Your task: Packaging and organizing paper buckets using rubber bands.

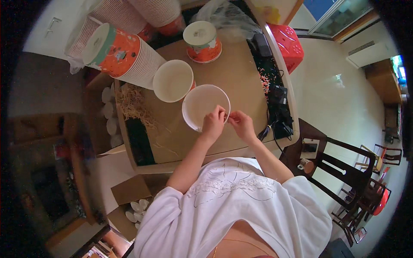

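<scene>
A white paper tub (198,104) stands open on the brown board right in front of me. My left hand (214,124) reaches over its mouth, fingers closed at the inside of the right rim. Just outside that rim, my right hand (242,125) has its thumb and fingers pinched together. The fingertips nearly meet across the rim; a small brownish bit shows between them, too small to name. Touching or very near this tub on its far left is a second open paper tub (173,81). Farther back, an orange and green printed tub (203,47) stands upside down.
A tall stack of nested tubs (137,58) leans at the left, more stacks behind it. Tan paper strands (132,105) lie along the board's left edge. Black adapters and cables (282,116) line the right edge. A clear plastic bag (228,19), red stool (286,47) and dark chair (340,172) are around.
</scene>
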A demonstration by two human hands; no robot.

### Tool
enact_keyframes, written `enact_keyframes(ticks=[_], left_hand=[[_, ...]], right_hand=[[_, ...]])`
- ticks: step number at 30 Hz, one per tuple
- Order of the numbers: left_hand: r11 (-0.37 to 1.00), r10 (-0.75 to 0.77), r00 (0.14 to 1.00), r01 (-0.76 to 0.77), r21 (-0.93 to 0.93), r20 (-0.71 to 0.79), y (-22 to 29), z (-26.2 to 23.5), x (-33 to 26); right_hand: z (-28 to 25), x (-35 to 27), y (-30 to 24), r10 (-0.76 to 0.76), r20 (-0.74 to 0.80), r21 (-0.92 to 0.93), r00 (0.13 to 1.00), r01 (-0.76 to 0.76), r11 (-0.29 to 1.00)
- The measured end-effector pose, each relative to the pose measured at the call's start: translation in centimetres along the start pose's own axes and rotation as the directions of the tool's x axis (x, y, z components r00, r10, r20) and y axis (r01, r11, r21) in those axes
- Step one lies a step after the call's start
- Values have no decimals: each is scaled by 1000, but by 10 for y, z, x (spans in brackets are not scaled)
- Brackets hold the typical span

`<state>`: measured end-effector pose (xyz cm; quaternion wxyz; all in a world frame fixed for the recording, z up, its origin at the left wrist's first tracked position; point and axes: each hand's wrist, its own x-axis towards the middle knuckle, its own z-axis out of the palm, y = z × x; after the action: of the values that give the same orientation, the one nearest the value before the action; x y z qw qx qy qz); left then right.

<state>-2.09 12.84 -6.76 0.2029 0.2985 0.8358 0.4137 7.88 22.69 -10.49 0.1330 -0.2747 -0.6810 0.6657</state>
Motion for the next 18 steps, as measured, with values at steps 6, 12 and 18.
enact_keyframes(ticks=[6,12,18], left_hand=[[989,-51,999,50,-137,-5,6,-5,-8],[977,-37,998,46,-208,49,31,-27,-24],[956,-124,961,182,-229,247,28,-19,-23]], right_hand=[[-6,-4,-2,90,-15,121,996,-88,989],[-20,-23,-30,105,44,118,994,-110,987],[-15,-29,-42,-14,56,21,998,12,1000]])
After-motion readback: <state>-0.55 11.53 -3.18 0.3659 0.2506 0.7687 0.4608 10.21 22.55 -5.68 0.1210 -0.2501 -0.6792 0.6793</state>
